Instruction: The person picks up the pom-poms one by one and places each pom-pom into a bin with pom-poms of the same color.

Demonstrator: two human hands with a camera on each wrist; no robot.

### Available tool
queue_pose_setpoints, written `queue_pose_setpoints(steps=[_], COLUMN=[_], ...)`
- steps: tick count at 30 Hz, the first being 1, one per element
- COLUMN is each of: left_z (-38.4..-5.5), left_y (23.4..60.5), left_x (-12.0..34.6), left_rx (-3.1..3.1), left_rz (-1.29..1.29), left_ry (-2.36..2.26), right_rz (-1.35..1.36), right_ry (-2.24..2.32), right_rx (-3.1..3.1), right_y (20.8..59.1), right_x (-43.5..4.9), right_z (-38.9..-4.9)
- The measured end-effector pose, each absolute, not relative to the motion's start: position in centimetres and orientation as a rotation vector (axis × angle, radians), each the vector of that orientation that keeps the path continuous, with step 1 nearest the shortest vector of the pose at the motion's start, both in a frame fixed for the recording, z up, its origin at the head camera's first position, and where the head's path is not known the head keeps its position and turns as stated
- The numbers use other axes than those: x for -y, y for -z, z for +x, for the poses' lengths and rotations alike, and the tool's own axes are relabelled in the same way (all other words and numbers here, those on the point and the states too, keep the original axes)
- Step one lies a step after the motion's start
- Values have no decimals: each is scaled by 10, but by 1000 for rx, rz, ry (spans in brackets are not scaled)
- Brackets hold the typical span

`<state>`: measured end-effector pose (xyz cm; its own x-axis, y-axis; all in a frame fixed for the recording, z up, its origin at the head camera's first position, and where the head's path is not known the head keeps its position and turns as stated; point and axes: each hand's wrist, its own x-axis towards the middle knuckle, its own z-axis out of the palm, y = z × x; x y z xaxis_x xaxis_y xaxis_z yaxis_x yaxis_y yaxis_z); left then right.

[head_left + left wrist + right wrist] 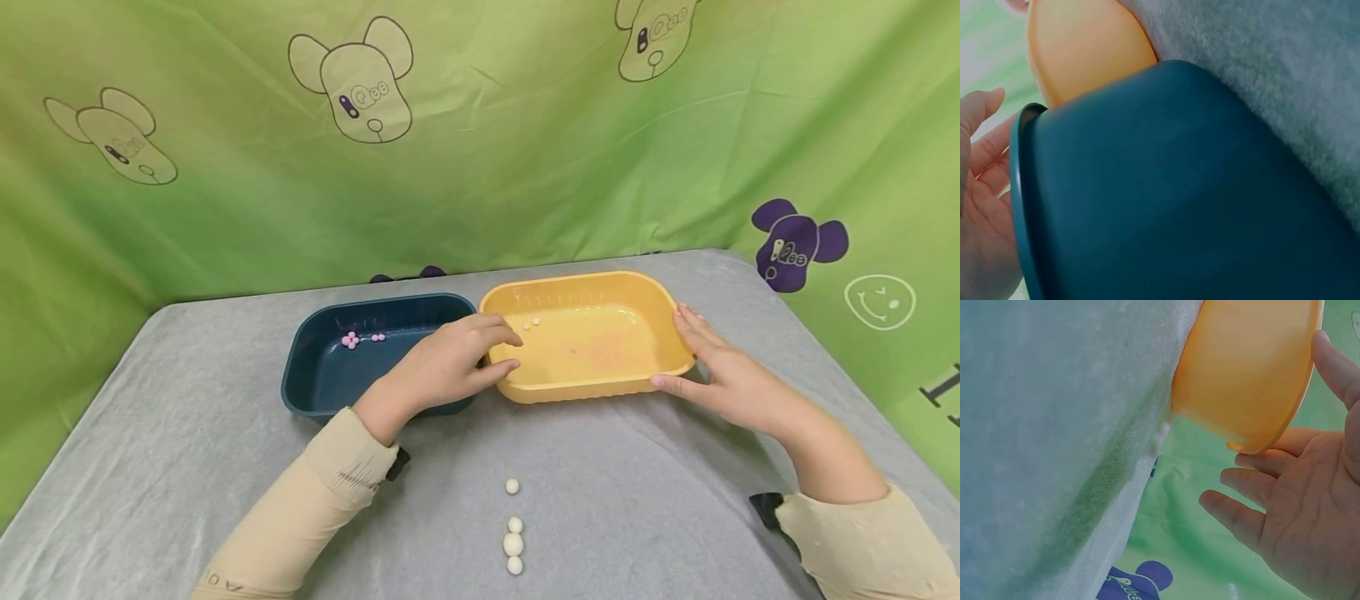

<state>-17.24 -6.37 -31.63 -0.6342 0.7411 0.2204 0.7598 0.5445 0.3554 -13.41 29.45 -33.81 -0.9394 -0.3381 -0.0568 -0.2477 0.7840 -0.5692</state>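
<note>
A dark blue basin (307,367) and a yellow basin (577,392) stand side by side on the cloth. My left hand (450,358) hovers across the blue basin's right end, fingertips over the left end of the yellow one; nothing shows between thumb and fingers. At the yellow basin's right corner, my right hand (727,375) touches the rim with spread, fairly straight fingers. Small pink balls (350,340) form a cluster in the blue basin, with a pink pair (378,337) beside it. Two tiny white balls (536,322) lie inside the yellow basin.
On the grey cloth (187,433) in front, a single white ball (512,486) lies apart from a touching row of three white balls (513,545). A green printed curtain (480,150) hangs behind the table and along its sides.
</note>
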Motion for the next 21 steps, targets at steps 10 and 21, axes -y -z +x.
queue_pose_setpoints(steps=[10,21], left_z=[-164,-154], left_y=[312,309], left_x=[69,74], left_rx=[2711,2684], left_rz=[-1309,-1322], left_ry=[589,536], right_rz=[-466,-462], right_ry=[875,868], right_rx=[-2824,-2822], right_y=[339,338], right_x=[-295,-294], right_z=[-133,-133])
